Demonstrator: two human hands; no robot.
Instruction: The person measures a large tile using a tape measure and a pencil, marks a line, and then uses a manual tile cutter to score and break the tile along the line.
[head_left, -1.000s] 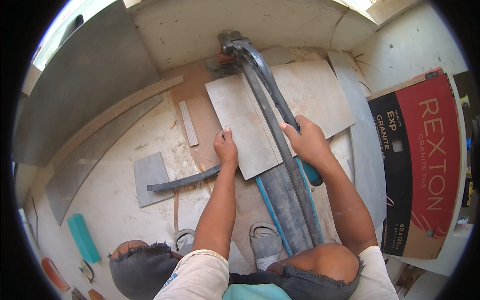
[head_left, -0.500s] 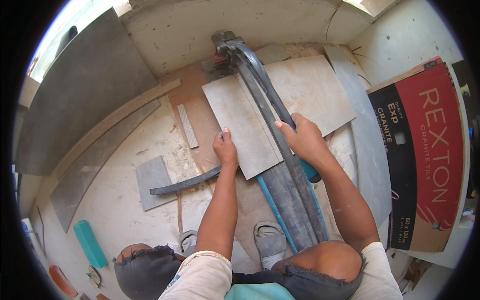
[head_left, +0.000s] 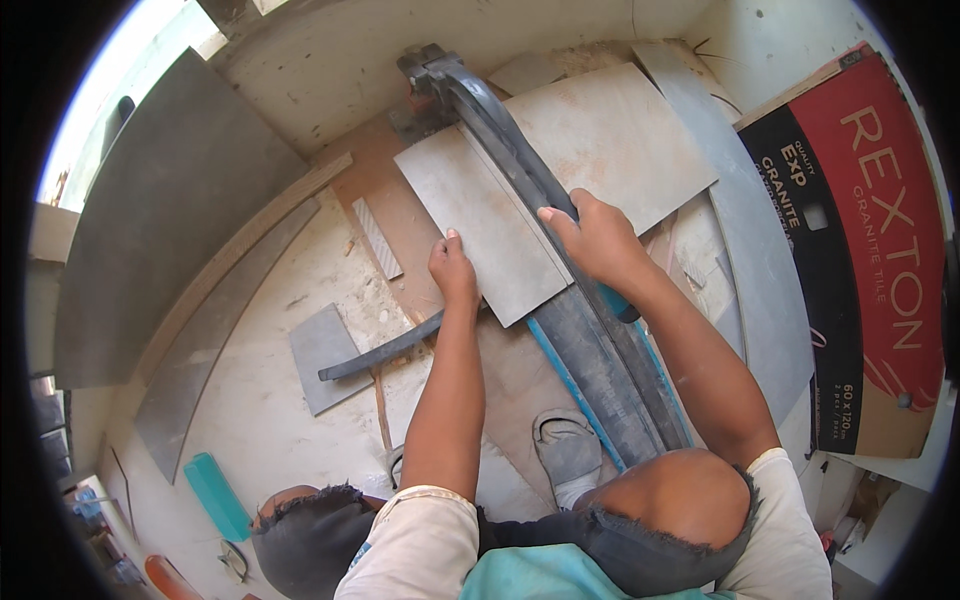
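A manual tile cutter (head_left: 610, 370) with a black rail and blue edges stretches away from me. A grey tile (head_left: 480, 235) lies across its bed under the rail, with a thin straight line running along it beside the rail. My left hand (head_left: 455, 272) grips the tile's left edge, thumb on top and the other fingers mostly hidden. My right hand (head_left: 605, 238) is closed around the cutter's long black handle (head_left: 525, 150), above the tile. A curved black support arm (head_left: 385, 355) sticks out to the left beneath my left forearm.
A large dark grey tile (head_left: 180, 220) and a wooden strip (head_left: 240, 255) stand at left. Small tile offcuts (head_left: 325, 350) lie on the dusty floor. A teal case (head_left: 215, 497) rests near my left knee. A red and black carton (head_left: 850, 240) leans at right beside a long grey tile piece (head_left: 745, 230).
The whole view has shifted, so the cutter and tile appear higher. The handle looks closer to the rail than before. Both hands keep their holds.
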